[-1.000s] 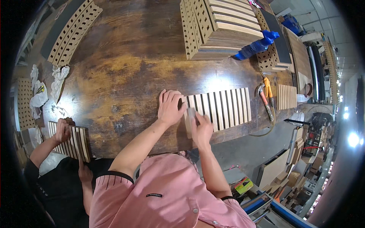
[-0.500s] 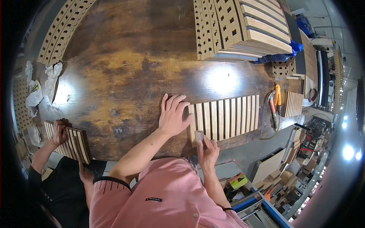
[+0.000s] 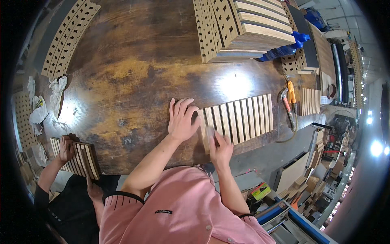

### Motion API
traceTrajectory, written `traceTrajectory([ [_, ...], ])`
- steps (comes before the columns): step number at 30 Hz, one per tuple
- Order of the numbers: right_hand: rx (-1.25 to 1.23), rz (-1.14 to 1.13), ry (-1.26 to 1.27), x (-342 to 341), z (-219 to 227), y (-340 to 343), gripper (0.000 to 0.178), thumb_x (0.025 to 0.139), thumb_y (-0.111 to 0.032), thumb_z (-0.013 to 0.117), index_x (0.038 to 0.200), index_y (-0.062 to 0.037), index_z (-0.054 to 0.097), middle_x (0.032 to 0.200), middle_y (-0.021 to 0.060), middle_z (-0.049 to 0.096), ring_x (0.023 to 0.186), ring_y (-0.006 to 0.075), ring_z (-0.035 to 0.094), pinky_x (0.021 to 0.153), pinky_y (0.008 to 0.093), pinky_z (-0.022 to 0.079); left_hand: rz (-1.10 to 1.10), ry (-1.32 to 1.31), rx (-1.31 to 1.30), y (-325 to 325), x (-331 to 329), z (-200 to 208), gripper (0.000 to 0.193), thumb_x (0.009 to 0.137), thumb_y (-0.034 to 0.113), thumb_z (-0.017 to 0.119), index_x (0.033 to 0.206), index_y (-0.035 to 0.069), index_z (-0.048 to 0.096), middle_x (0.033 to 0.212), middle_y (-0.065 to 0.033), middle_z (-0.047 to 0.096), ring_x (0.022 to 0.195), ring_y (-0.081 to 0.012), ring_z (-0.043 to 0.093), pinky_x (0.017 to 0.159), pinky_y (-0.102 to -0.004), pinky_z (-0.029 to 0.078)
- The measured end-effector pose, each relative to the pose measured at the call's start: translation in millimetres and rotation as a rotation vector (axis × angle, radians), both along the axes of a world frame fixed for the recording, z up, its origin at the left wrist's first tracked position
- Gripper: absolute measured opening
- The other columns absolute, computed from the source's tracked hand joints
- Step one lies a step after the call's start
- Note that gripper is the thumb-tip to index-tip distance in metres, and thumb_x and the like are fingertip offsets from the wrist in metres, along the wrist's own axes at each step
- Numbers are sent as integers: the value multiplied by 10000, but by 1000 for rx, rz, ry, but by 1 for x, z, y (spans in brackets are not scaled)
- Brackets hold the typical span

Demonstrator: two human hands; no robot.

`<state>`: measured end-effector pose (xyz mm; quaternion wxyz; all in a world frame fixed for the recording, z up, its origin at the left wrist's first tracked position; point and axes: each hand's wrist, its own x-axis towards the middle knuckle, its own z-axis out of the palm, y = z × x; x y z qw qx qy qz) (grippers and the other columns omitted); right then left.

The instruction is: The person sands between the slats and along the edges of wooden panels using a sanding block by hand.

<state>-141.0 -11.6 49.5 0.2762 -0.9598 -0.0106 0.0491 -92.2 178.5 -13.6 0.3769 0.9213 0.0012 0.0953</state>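
A slatted wood panel (image 3: 241, 119), pale strips with dark gaps between them, lies on the brown table in front of me. My left hand (image 3: 181, 122) rests at its left end, fingers spread on the tabletop and thumb by the panel's corner. At the near left part of the panel, my right hand (image 3: 221, 148) is closed round a small pale block (image 3: 210, 133). Motion smears the block, so its exact kind is unclear. It is over the leftmost strips, against or very close to the wood.
On the left a co-worker's hand (image 3: 66, 148) holds another slatted panel (image 3: 85, 158). Stacked panels (image 3: 260, 30) stand at the back, beside a blue bottle (image 3: 284, 51). An orange-handled tool (image 3: 291, 92) and a hammer (image 3: 287, 106) lie right of my panel. Crumpled white paper (image 3: 58, 91) lies far left.
My right hand has moved the small block slightly away from me along the panel's left strips. The whole view has shifted a little. My left hand keeps its place by the panel's end.
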Motion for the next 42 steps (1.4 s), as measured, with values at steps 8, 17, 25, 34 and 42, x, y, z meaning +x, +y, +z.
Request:
traceTrajectory([
  [8, -13, 53, -91, 28, -5, 16, 296, 985, -264, 700, 1237, -129, 773, 831, 98, 666, 789, 301, 663, 752, 469, 470, -25, -34, 6, 2, -1, 0, 297, 896, 220, 730, 1157, 100, 656, 1373, -101, 588, 1388, -351, 480, 1272, -627, 197],
  [17, -27, 24, -194, 60, -23, 29, 292, 946, -289, 733, 1195, -142, 779, 882, 78, 685, 815, 304, 682, 756, 470, 471, -45, -55, 74, -4, 1, -7, 297, 933, 226, 707, 1199, 118, 631, 1390, -104, 580, 1397, -344, 473, 1278, -620, 181],
  [25, 123, -30, 124, -84, 14, -60, 256, 896, -213, 798, 1145, -155, 815, 750, 94, 627, 752, 302, 655, 702, 438, 480, -52, -54, 118, -2, -2, -11, 272, 943, 227, 692, 1183, 117, 627, 1384, -108, 588, 1405, -340, 472, 1284, -600, 183],
  [34, 254, -52, -308, 11, 0, -10, 275, 861, -163, 799, 1133, -121, 803, 799, 126, 598, 731, 332, 618, 666, 446, 506, -46, -87, 103, -3, 3, -12, 282, 941, 216, 688, 1203, 121, 645, 1367, -94, 617, 1402, -319, 488, 1283, -583, 190],
  [42, 130, 40, -287, -13, -15, 5, 269, 834, -147, 818, 1102, -133, 807, 781, 119, 583, 720, 339, 616, 643, 467, 503, 30, -15, 25, -3, 4, -17, 159, 940, 237, 703, 1074, 155, 730, 1301, -38, 647, 1366, -274, 505, 1291, -545, 205],
])
